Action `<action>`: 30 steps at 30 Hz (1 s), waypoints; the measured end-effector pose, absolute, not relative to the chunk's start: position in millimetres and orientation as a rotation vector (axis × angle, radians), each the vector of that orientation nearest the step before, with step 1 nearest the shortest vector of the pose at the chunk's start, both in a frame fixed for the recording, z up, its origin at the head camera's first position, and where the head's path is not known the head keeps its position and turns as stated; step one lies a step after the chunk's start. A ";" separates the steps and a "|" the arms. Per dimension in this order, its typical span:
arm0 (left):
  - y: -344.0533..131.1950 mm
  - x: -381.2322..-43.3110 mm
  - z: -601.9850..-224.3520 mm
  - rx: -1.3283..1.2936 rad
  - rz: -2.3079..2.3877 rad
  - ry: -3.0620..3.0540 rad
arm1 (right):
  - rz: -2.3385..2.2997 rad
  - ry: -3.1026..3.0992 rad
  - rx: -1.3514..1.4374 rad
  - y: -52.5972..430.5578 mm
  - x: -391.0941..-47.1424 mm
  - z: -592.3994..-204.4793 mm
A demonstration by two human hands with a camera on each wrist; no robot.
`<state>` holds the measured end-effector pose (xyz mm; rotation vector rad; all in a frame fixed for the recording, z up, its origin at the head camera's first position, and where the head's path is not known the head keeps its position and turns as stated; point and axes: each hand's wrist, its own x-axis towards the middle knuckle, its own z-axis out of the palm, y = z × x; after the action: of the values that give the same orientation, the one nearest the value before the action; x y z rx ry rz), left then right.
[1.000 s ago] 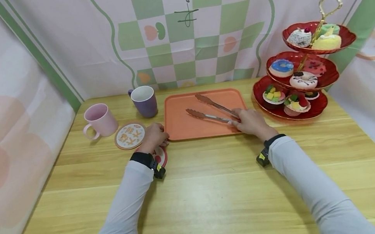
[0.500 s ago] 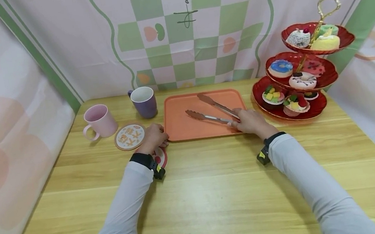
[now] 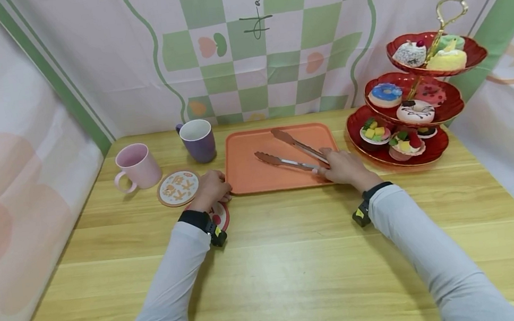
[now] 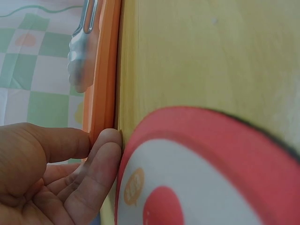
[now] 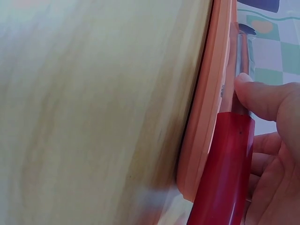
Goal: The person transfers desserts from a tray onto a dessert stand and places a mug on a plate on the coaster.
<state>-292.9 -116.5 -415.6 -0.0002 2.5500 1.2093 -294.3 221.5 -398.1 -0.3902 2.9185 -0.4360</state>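
An orange rectangular tray point(image 3: 249, 175) lies flat on the table. My left hand point(image 3: 210, 188) pinches the tray's front left corner between thumb and fingers, as the left wrist view shows at the tray rim point(image 4: 104, 93). Beneath that hand is a red-rimmed coaster point(image 3: 218, 216), partly hidden by the wrist. My right hand point(image 3: 345, 168) holds a pair of metal tongs point(image 3: 288, 162) above the right part of the tray, their two arms spread apart. In the right wrist view my thumb lies on a tong arm, beside the red handle point(image 5: 227, 164); the other fingers are partly hidden.
A three-tier red stand point(image 3: 403, 160) with several cakes and doughnuts is at the right. At the back left are a pink mug point(image 3: 139, 167), a purple mug point(image 3: 199, 143) and a round patterned coaster point(image 3: 178, 188). A checked cloth point(image 3: 251, 75) hangs behind the table.
The upper arm of the tongs has shifted very slightly to the right since the first frame. Both hands stay in place.
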 end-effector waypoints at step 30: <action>-114.2 -264.8 -402.0 0.196 0.917 2.798 | -0.389 3.042 -0.879 225.7 -243.3 -382.3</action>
<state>-264.8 -114.2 -402.0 0.1957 2.7984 0.9172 -243.3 225.7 -382.3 -0.8791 3.0421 -0.3894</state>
